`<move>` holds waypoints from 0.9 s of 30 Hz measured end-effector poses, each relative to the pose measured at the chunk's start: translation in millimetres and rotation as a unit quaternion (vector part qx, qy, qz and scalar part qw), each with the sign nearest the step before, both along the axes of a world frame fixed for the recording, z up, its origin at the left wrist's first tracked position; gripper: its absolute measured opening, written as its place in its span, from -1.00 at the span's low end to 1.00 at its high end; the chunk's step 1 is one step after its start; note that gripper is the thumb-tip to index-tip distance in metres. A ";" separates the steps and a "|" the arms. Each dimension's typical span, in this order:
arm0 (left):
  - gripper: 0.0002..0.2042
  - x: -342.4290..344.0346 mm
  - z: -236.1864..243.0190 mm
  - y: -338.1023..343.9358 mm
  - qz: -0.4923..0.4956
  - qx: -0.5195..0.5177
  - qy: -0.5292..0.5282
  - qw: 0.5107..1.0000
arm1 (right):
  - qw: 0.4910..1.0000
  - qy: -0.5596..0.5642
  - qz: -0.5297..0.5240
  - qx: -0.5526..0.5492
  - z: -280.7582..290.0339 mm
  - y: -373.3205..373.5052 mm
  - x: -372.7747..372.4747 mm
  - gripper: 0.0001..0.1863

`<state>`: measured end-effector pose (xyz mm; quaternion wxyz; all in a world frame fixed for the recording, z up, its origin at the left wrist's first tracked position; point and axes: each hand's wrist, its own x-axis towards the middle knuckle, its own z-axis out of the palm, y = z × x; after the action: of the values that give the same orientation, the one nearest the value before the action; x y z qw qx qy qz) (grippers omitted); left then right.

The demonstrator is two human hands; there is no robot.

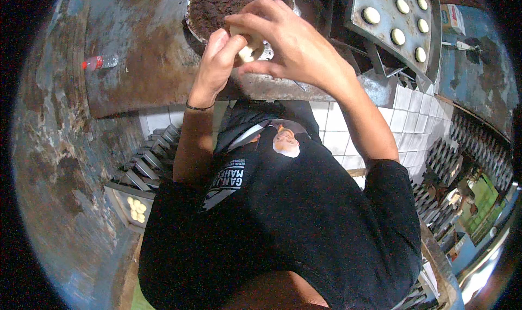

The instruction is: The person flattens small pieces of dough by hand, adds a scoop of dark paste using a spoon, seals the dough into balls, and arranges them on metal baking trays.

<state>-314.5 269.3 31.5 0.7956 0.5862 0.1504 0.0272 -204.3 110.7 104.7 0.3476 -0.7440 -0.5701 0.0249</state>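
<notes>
A small piece of pale dough [249,53] is held between my two hands over the table's near edge. My left hand [213,63] closes on its left side, the thumb pressed against it. My right hand [299,46] curves round the far and right sides, with fingers and thumb bent about the dough. Part of the dough is hidden behind the fingers. Just beyond my hands stands a round metal bowl [187,23] of dark brown, crumbly filling [228,5].
A baking tray [380,19] with several round pale dough balls [398,36] stands at the far right, on a dark metal rack. On the table's left lies a clear plastic bottle [103,62] with a red cap. Lower left, more dough pieces [136,209] sit on another tray.
</notes>
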 end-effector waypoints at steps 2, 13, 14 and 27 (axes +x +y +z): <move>-0.72 3.1 9.2 1.7 0.008 -0.044 0.036 0.998 | 0.997 0.077 0.002 0.014 5.0 -1.7 6.1 -0.40; -0.74 5.6 23.8 -11.5 0.025 -0.037 -0.009 0.999 | 0.968 0.207 -0.114 0.082 -2.3 -17.1 8.2 -0.43; -0.76 5.7 24.8 -12.5 0.031 -0.049 -0.011 0.998 | 0.973 0.175 -0.120 0.091 2.8 -17.0 8.9 -0.34; -0.65 40.9 57.6 -41.2 0.040 -0.131 -0.028 0.990 | 0.901 0.338 -0.189 0.194 -18.8 -40.0 26.1 -0.79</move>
<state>-273.6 228.1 89.1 0.8679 0.4692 0.1539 0.0551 -178.1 70.7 85.9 0.6547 -0.7028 -0.2607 0.0977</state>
